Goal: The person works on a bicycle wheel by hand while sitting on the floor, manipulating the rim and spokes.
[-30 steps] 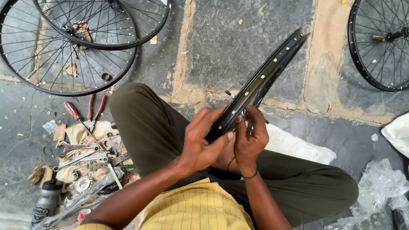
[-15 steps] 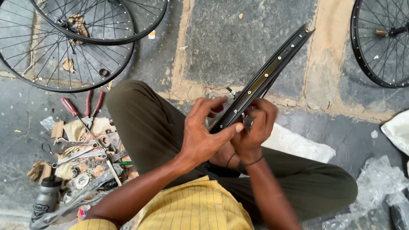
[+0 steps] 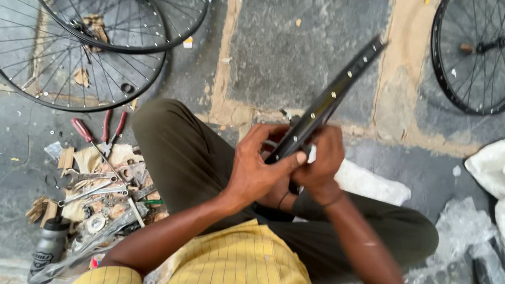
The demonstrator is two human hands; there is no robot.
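While the person sits cross-legged on the floor, the left hand (image 3: 257,173) wraps its fingers around a bare black wheel rim (image 3: 328,102), steadying it edge-up over the lap. Fingers of the right hand (image 3: 320,162) pinch at its inner face; whatever they grip is hidden. Tools (image 3: 101,169) lie scattered just beside the left knee.

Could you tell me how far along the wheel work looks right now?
Done: three spoked black wheels lie finished on the stone floor. In hand: the left hand and right hand grip a bare black metal rim, no spokes showing. Left: its lacing; red-handled pliers lie unused among the scattered tools.
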